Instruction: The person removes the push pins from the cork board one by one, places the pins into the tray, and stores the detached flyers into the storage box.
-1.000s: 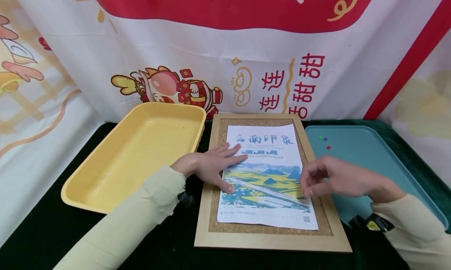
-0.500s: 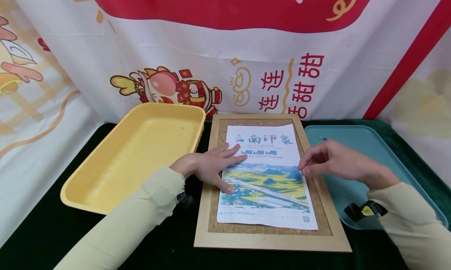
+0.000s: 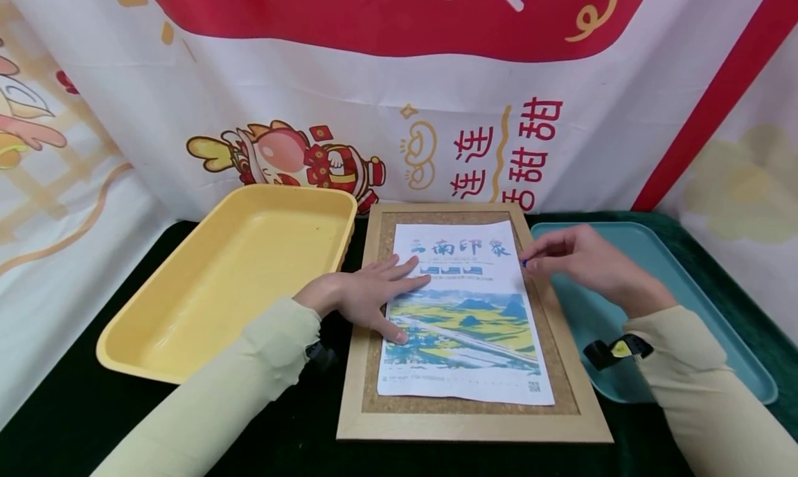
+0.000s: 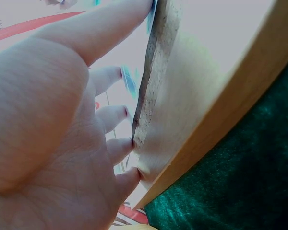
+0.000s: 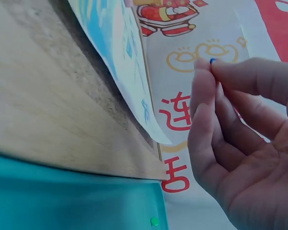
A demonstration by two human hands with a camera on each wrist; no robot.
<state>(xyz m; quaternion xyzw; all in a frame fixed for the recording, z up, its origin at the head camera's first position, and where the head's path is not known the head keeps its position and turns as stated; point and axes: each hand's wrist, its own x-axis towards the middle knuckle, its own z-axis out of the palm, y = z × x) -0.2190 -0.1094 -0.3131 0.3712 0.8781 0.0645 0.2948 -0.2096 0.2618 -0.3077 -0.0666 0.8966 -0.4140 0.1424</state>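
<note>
A printed poster (image 3: 464,318) with a landscape picture lies on a wood-framed cork board (image 3: 350,394). My left hand (image 3: 369,300) rests on the poster's left side with fingers spread. In the left wrist view, the fingertips touch the sheet and board edge. Between thumb and index finger, my right hand (image 3: 582,262) pinches a tiny blue pushpin (image 5: 212,61), mostly hidden by the fingertips. That hand is over the right side of the board frame, beside the poster's upper right edge. In the right wrist view, the poster's edge (image 5: 134,103) lifts slightly off the cork.
A yellow tray (image 3: 249,276) stands left of the board. To the right is a teal tray (image 3: 661,276), partly behind my right arm, with a green pin (image 5: 155,221) in it. A printed cloth backdrop (image 3: 312,82) hangs behind; dark green cloth (image 3: 280,435) covers the table.
My right hand has moved up along the poster's right edge, toward its upper right corner. The left hand stays on the sheet. The head view has shifted slightly.
</note>
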